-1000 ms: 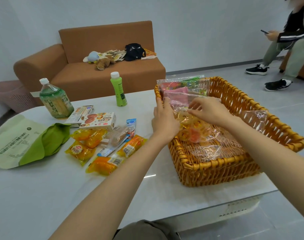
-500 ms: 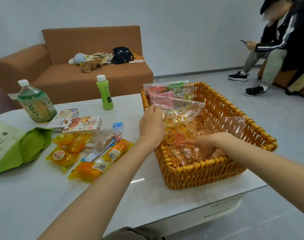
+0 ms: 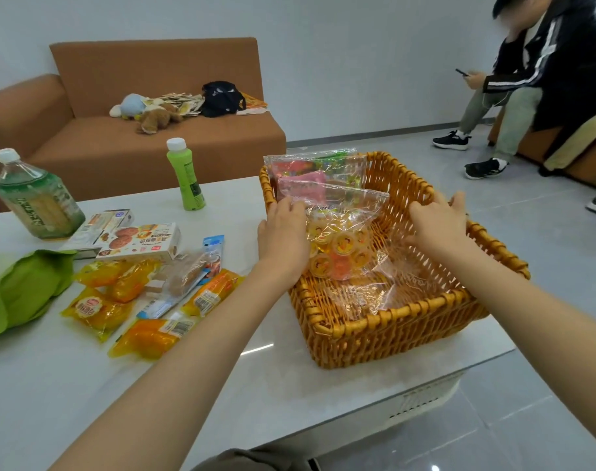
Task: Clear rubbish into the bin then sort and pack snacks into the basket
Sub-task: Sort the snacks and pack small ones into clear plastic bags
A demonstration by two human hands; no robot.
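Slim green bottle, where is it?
In the head view, the bottle stands upright on the table, left of the basket, before the brown sofa.

The left hand [image 3: 283, 232] is showing only its back, hiding its fingertips against the bag of jelly cups [image 3: 340, 243], so a pinch is proving impossible to confirm. The right hand [image 3: 437, 222] is covering part of the wicker basket's [image 3: 385, 334] right rim, concealing whether the palm is touching it. Glare is washing out the contents of the clear bags [image 3: 364, 294] on the basket floor. The left edge is cropping the green paper bag [image 3: 21, 290] and the sofa [image 3: 153, 141]. The seated person [image 3: 534, 96] is running past the top and right edges. Print on the tea bottle [image 3: 38, 202] is blurring beyond reading.
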